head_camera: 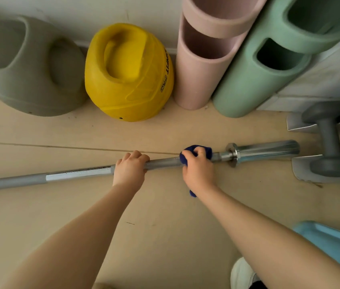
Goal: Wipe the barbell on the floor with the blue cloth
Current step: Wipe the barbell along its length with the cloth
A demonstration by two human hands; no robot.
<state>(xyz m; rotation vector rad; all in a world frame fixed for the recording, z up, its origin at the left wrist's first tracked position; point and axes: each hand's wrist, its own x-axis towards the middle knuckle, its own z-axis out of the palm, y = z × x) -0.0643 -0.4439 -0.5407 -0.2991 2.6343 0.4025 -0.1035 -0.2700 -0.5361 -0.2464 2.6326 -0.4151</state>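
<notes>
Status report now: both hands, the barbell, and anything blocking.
Left hand grips barbell shaft. Right hand holds blue cloth wrapped on shaft near collar. Dumbbell sits just past sleeve end.

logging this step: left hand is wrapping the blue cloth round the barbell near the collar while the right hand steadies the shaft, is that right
Not quite: the hands are swapped. In the head view the right hand wraps the blue cloth round the barbell near the collar, while the left hand steadies the shaft.
</notes>
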